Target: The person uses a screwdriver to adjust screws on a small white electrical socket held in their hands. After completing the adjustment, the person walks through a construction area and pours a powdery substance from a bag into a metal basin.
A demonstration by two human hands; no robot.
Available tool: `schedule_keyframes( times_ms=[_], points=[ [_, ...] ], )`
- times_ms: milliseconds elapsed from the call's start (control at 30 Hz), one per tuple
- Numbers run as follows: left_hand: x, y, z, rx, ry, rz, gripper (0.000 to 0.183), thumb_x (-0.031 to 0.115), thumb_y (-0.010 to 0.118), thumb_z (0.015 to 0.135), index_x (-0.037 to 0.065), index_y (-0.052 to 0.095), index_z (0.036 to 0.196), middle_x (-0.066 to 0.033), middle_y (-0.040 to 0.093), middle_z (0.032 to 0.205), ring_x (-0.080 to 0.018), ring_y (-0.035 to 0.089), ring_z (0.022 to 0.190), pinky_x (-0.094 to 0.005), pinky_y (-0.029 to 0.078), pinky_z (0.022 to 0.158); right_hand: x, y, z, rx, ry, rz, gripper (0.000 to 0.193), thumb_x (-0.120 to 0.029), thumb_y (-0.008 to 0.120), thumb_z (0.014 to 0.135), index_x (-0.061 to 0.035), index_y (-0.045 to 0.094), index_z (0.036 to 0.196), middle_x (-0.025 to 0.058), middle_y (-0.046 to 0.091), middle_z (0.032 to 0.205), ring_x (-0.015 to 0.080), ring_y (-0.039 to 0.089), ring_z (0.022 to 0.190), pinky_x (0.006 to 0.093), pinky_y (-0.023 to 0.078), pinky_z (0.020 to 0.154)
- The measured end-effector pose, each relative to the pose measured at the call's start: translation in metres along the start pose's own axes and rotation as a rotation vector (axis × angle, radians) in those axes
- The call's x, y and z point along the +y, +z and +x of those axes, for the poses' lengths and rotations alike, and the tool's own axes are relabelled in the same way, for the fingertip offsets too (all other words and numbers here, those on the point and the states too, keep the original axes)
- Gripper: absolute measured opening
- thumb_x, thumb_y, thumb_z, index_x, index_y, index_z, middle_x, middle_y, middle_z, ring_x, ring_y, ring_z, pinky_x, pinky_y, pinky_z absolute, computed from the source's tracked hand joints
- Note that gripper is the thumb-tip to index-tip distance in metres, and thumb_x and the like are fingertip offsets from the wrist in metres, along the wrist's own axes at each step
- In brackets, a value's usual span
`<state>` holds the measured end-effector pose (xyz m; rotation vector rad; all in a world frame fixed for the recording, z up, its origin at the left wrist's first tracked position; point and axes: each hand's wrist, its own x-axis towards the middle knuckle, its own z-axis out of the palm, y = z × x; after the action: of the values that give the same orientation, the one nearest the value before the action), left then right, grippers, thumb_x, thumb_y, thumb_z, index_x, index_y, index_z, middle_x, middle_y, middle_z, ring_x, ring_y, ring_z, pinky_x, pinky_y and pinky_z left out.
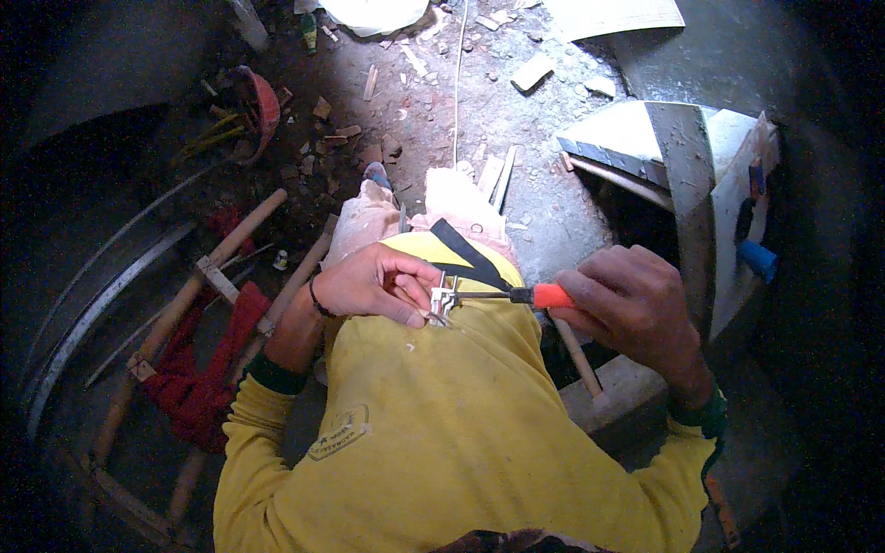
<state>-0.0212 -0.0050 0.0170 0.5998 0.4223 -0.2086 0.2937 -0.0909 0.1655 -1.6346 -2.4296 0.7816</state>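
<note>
Pinched in the fingers of my left hand (380, 284) is a small white and metal fitting (442, 301) with thin prongs sticking out of it; its exact kind is too small to make out. My right hand (629, 304) is wrapped round the red and black handle of a screwdriver (544, 295). The screwdriver's shaft points left, and its tip meets the right side of the fitting. Both hands are in front of my yellow shirt, over my lap. A black strap or band (466, 253) lies just beyond the fitting.
On the left stands a wooden ladder-like frame (175, 323) with a dark red cloth (207, 373) over it. A red bowl (260, 115) lies farther off. Wood scraps and a thin cable (458, 92) litter the floor. Boards (682, 175) and a blue cylinder (758, 262) are at right.
</note>
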Motion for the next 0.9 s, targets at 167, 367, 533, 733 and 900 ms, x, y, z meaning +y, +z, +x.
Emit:
schedule_keyframes(
  times_ms=[167,367,533,733,900],
  points=[
    [0.003,0.000,-0.001,0.004,-0.010,-0.027,0.053,-0.010,0.075,0.078,-0.002,0.058,0.128,-0.0125,0.072,0.104,-0.0140,0.069,0.094,-0.0255,0.055,0.084,0.000,0.002,0.003,0.028,-0.010,0.013,0.030,-0.034,0.078,0.074,-0.0128,0.066,0.092,0.0003,0.058,0.076,0.0193,0.057,0.064,0.0331,0.042,0.054],
    [0.002,-0.002,-0.001,0.013,-0.014,-0.018,0.054,-0.010,0.076,0.078,-0.002,0.058,0.129,-0.0127,0.072,0.104,-0.0144,0.069,0.093,-0.0262,0.055,0.084,-0.007,-0.001,0.009,0.036,-0.026,-0.061,0.027,-0.035,0.075,0.077,-0.0134,0.064,0.088,0.0001,0.054,0.072,0.0189,0.055,0.063,0.0339,0.041,0.053],
    [0.009,-0.001,0.000,0.010,-0.022,0.056,0.052,-0.011,0.074,0.079,0.000,0.060,0.127,-0.0119,0.072,0.103,-0.0143,0.068,0.092,-0.0271,0.056,0.082,-0.007,-0.011,0.021,-0.116,-0.091,-0.108,0.026,-0.036,0.070,0.081,-0.0143,0.058,0.086,-0.0007,0.050,0.070,0.0171,0.055,0.063,0.0334,0.040,0.054],
    [0.010,-0.003,0.000,0.005,-0.036,0.021,0.051,-0.010,0.076,0.078,-0.003,0.060,0.126,-0.0106,0.072,0.100,-0.0128,0.068,0.089,-0.0263,0.055,0.080,-0.014,-0.020,0.046,-0.205,-0.194,-0.208,0.018,-0.031,0.062,0.085,-0.0139,0.057,0.088,0.0018,0.055,0.081,0.0177,0.060,0.071,0.0342,0.044,0.055],
    [0.015,0.000,0.001,-0.006,-0.081,0.062,0.049,-0.009,0.077,0.077,-0.005,0.060,0.123,-0.0119,0.072,0.104,-0.0125,0.069,0.092,-0.0248,0.055,0.083,-0.021,-0.032,0.059,-0.370,-0.247,-0.254,0.014,-0.026,0.062,0.082,-0.0153,0.057,0.090,0.0006,0.053,0.082,0.0148,0.057,0.072,0.0310,0.041,0.054]
  ],
)
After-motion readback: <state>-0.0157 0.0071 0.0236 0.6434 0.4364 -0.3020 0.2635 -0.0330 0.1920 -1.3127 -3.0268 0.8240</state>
